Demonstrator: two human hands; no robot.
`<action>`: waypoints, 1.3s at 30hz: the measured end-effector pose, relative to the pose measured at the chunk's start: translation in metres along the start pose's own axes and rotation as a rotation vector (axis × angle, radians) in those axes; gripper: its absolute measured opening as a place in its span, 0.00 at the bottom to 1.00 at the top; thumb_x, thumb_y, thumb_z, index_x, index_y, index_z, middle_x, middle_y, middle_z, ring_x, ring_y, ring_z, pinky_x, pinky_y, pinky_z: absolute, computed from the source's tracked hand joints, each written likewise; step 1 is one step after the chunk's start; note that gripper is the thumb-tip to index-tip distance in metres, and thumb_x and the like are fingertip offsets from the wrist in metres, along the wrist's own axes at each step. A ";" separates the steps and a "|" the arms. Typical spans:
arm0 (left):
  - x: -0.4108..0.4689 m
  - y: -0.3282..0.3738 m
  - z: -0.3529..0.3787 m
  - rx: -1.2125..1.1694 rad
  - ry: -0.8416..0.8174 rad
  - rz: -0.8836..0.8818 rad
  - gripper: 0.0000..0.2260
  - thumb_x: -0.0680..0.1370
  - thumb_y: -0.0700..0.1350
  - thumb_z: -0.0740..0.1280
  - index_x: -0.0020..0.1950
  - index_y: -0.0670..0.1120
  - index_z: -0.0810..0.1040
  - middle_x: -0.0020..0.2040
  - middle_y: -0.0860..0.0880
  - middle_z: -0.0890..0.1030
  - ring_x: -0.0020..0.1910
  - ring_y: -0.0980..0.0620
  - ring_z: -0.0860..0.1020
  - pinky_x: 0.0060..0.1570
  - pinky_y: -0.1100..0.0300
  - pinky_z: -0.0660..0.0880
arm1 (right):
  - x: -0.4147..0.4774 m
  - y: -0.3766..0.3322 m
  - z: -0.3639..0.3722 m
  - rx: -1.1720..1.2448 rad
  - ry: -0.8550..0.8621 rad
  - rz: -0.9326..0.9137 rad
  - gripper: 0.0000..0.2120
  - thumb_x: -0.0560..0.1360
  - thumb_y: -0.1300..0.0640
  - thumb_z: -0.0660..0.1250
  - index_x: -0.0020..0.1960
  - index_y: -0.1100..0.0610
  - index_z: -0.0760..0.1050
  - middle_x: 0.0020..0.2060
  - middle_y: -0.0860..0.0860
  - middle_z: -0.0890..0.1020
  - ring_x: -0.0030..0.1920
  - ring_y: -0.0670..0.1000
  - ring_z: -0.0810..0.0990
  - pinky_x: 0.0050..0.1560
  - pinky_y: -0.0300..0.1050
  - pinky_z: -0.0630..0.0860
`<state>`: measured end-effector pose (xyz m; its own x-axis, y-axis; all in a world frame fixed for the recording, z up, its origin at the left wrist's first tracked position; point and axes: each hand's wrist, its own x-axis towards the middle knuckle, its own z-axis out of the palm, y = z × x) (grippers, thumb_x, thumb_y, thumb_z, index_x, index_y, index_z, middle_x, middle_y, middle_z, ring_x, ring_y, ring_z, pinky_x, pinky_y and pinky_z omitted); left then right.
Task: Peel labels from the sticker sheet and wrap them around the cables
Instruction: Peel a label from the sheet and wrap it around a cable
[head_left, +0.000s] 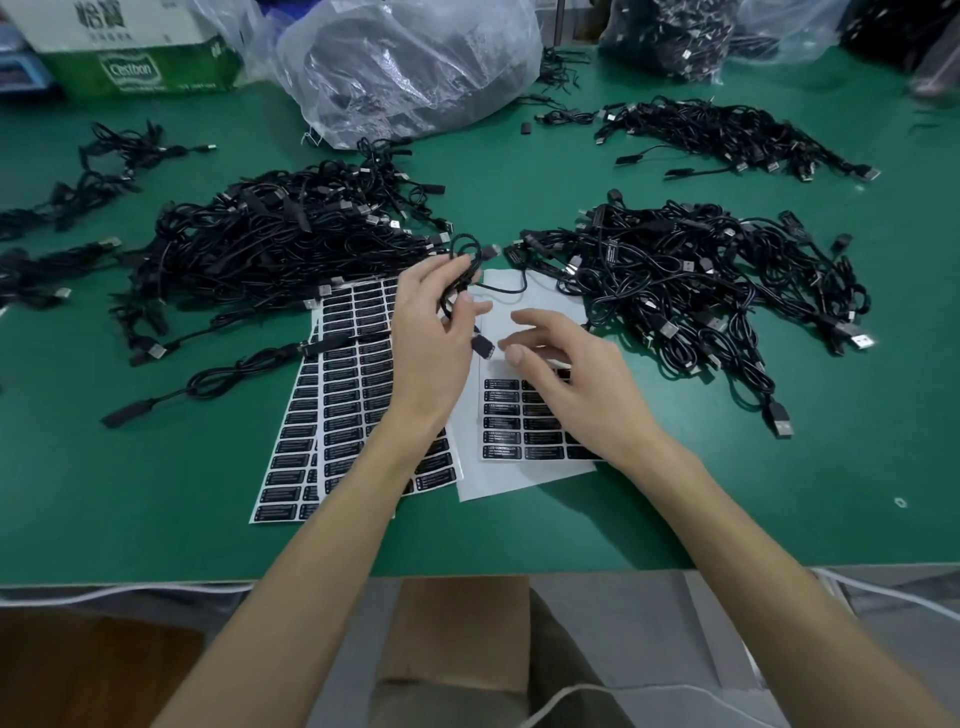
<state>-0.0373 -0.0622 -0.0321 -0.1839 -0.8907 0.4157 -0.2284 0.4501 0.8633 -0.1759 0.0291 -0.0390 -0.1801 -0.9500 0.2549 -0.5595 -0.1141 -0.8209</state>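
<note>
My left hand (431, 332) grips a looped black cable (464, 255) above the sticker sheets; the cable's small black end (482, 346) hangs below the fingers. My right hand (566, 374) hovers over a partly used white sticker sheet (519, 473), its fingers loosely bent and holding nothing I can make out. Black labels (501, 415) fill that sheet's lower rows. Two fuller sheets of black labels (343, 384) lie overlapped under my left forearm.
A big heap of black cables (270, 244) lies at the left and another heap (691, 280) at the right on the green table (156, 493). More cables (727, 135), clear plastic bags (410, 62) and a cardboard box (135, 52) stand at the back.
</note>
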 end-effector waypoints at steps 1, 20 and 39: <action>0.000 0.000 0.001 0.023 0.011 0.006 0.15 0.83 0.38 0.66 0.70 0.42 0.78 0.69 0.46 0.72 0.66 0.51 0.76 0.58 0.64 0.78 | 0.000 0.000 0.000 0.008 0.005 -0.013 0.15 0.83 0.52 0.67 0.69 0.53 0.76 0.50 0.42 0.86 0.51 0.39 0.84 0.55 0.31 0.76; -0.003 -0.007 0.005 0.086 -0.033 -0.004 0.15 0.83 0.39 0.65 0.70 0.42 0.78 0.72 0.45 0.66 0.70 0.47 0.73 0.64 0.50 0.77 | -0.001 0.003 0.000 0.170 0.089 -0.024 0.06 0.82 0.61 0.68 0.54 0.52 0.81 0.41 0.45 0.86 0.42 0.46 0.85 0.45 0.37 0.78; -0.010 0.003 0.003 0.339 -0.276 0.191 0.11 0.84 0.53 0.65 0.55 0.50 0.85 0.53 0.56 0.84 0.58 0.55 0.78 0.69 0.52 0.60 | 0.004 0.009 -0.004 0.305 0.175 0.093 0.05 0.81 0.65 0.68 0.56 0.59 0.79 0.42 0.51 0.88 0.42 0.50 0.88 0.40 0.42 0.81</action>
<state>-0.0390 -0.0520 -0.0341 -0.4900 -0.7601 0.4267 -0.4561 0.6407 0.6176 -0.1846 0.0256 -0.0436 -0.3697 -0.8992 0.2341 -0.2722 -0.1361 -0.9526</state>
